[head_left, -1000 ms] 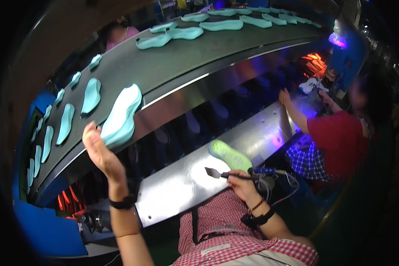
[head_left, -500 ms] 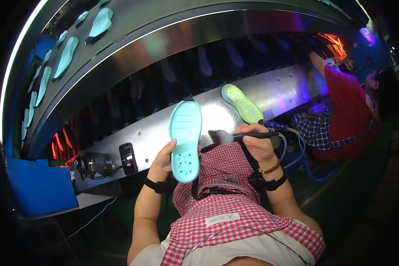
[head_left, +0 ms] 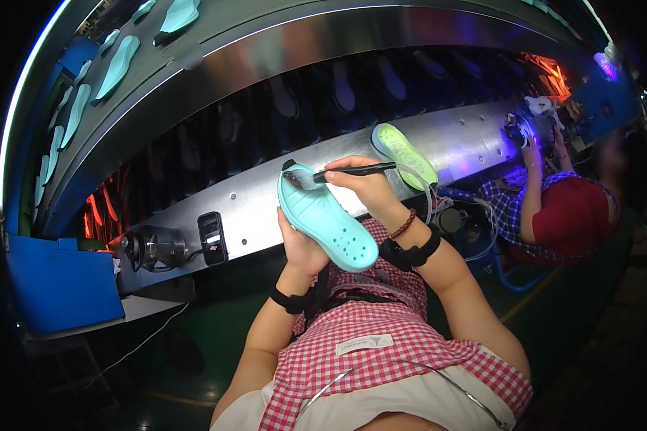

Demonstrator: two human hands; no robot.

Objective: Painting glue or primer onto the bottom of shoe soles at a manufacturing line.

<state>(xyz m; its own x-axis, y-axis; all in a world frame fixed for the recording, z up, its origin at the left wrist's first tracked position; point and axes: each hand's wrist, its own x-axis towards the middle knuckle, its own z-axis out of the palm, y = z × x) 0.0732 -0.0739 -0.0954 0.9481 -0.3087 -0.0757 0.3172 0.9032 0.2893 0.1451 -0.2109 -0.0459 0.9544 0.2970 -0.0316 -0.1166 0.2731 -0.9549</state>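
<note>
A turquoise shoe sole (head_left: 327,215) with small holes at its near end is tilted in front of me. My left hand (head_left: 303,246) grips it from beneath and along its left edge, with some fingers hidden behind it. My right hand (head_left: 366,181) is closed round the black handle of a brush (head_left: 359,170). The pale bristles, dark at the tip, touch the sole's far end. From the handle's back end a thin clear tube runs down. Just beyond my right hand, a lime-green sole (head_left: 407,159) lies on the metal ledge (head_left: 266,208).
At the upper left, several turquoise soles (head_left: 118,68) ride on a dark belt (head_left: 244,25). Dim soles stand in a row under the machine's curved metal edge. A black device (head_left: 210,237) and a motor-like unit (head_left: 151,248) sit left. A co-worker (head_left: 571,215) works at right.
My right hand has moved up and left, bringing the brush onto the sole. The turquoise sole has turned, its near end swinging right. The co-worker's arms have shifted.
</note>
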